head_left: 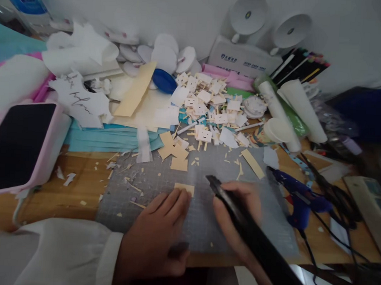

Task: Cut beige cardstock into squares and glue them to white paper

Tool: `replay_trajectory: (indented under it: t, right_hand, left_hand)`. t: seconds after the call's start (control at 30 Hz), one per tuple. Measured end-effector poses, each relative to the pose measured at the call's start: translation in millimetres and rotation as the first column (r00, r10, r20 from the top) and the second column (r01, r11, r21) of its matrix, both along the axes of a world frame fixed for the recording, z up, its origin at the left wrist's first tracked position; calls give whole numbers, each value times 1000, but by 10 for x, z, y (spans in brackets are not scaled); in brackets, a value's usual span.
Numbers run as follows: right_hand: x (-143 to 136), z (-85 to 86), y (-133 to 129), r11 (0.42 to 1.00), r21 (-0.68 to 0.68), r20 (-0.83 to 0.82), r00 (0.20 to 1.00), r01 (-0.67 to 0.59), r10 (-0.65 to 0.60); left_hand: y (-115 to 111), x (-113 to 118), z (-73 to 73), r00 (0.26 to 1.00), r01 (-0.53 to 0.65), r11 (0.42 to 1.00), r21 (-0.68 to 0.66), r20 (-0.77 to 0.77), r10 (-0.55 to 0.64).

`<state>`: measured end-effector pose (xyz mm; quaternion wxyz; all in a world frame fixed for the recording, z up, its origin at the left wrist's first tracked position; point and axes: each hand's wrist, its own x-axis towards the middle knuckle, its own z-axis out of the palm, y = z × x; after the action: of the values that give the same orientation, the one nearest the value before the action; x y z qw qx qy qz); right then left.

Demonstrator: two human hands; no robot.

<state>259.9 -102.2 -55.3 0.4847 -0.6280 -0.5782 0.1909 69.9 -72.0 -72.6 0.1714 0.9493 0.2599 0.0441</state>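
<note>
My left hand [160, 230] presses its fingertips on a small pale-yellow piece of paper [189, 190], holding it against the grey cutting mat [201, 232]. The fingers cover the near part of that piece. Gripped in my right hand [234, 217] is a black utility knife [234, 208], its tip pointing up and left. The knife is held to the right of the paper piece, apart from it. Just beyond the left hand lie yellow paper squares [177, 152]. Thin paper scraps [137, 186] are scattered on the mat.
Many small box-faced paper figures [205, 134] pile up at the back. A blue glue gun [302, 199] and its cord lie right. A pink-cased phone [18, 146] stands left, near blue paper sheets [104, 138]. White rolls [281, 113] and pens [303, 67] sit back right.
</note>
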Motion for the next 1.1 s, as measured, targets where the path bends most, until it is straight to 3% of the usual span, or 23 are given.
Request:
replay_trajectory:
  t: [0.13,0.3,0.87,1.1]
  right_hand:
    - [-229,-196,-192,997,-7,-41,996,83,-83]
    - [-265,-406,-216,994,-47,-12,994,103,-104]
    - [-344,-319,-190,974,-154,237,963,165,-126]
    - [-288,-357,-191,986,-142,271,961,90,-48]
  left_hand:
    - [2,-11,-24,999,16,1000,-7,34,-16]
    - [1,-10,-45,997,22,999,36,70,-24]
    - [15,10,-65,992,28,1000,-3,126,-28]
    - [-4,1,-101,992,-18,999,-30,125,21]
